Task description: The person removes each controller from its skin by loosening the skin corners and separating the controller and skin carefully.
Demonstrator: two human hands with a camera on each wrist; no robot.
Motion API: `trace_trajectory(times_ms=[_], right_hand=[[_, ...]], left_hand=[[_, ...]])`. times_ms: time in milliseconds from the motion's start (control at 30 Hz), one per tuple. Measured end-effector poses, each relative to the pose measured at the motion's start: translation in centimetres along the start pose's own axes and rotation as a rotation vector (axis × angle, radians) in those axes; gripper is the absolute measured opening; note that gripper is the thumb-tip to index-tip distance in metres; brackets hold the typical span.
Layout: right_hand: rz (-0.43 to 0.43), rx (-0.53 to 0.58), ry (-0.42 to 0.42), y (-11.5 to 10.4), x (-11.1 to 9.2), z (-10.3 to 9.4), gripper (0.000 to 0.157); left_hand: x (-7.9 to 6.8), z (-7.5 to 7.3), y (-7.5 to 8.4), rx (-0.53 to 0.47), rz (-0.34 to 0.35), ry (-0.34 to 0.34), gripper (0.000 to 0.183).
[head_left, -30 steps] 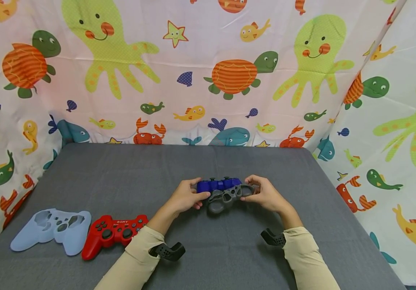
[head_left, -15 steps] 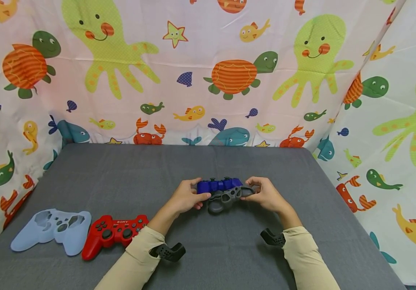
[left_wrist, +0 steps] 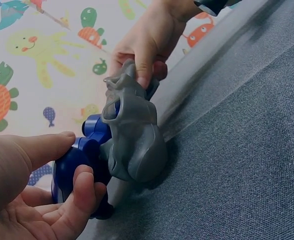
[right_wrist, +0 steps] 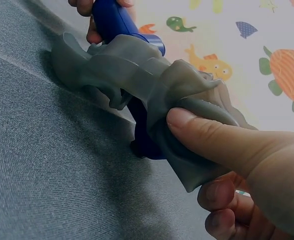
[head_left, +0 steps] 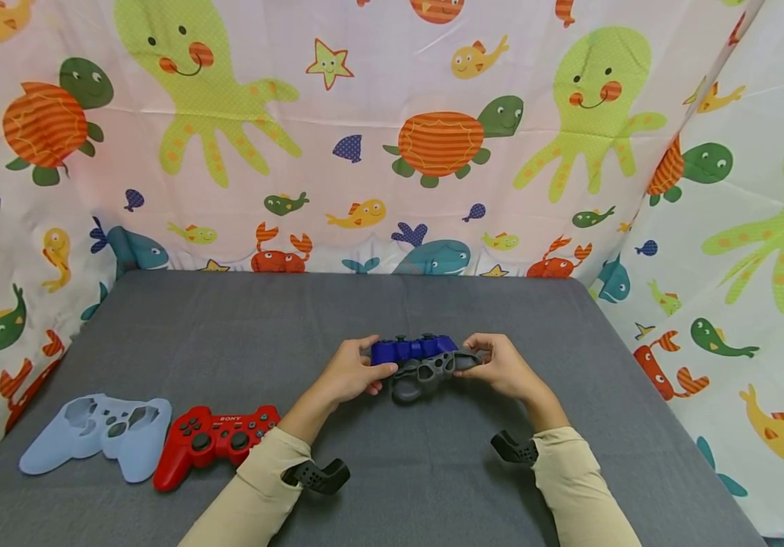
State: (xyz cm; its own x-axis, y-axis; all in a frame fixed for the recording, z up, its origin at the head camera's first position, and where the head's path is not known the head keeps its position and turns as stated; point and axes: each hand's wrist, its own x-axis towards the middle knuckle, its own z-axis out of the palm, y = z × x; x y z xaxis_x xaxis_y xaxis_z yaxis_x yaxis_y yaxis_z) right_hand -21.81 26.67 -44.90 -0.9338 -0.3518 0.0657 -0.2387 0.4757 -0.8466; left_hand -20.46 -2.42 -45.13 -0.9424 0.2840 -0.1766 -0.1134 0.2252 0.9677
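Note:
My left hand [head_left: 351, 371] grips one handle of a blue game controller [left_wrist: 94, 127], thumb on one side and fingers curled on the other. Between thumb and fingers, my right hand [head_left: 499, 366] pinches a soft grey silicone controller cover [right_wrist: 132, 67]. The cover lies across the near side of the blue controller, partly over its right part, while its left lobe [left_wrist: 147, 155] hangs loose. In the head view the controller's two sticks point up along its far edge. Part of the controller's right side is hidden by the cover and my right hand.
On the left of the grey cloth-covered table [head_left: 392, 486] lie a pale blue silicone cover [head_left: 94, 441] and a red controller [head_left: 194, 448], side by side. My left sleeve [head_left: 262, 479] overlaps the red controller's right end. A patterned curtain [head_left: 365, 99] stands behind the table.
The grey cover has tilted very slightly in my right hand over the last second. Both hands and the blue controller stay in nearly the same place.

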Motion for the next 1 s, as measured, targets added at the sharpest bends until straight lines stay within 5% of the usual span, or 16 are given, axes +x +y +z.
trace_trajectory(times_ms=[700,1000], right_hand=[[-0.043,0.012,-0.060,-0.6,-0.3,-0.8,0.016],[-0.087,0.048,-0.114,-0.3,-0.6,-1.5,0.020]], left_hand=[[-0.3,-0.1,0.1,-0.024,0.005,0.017,0.074],[-0.2,-0.1,0.1,-0.140,-0.021,-0.006,0.074]])
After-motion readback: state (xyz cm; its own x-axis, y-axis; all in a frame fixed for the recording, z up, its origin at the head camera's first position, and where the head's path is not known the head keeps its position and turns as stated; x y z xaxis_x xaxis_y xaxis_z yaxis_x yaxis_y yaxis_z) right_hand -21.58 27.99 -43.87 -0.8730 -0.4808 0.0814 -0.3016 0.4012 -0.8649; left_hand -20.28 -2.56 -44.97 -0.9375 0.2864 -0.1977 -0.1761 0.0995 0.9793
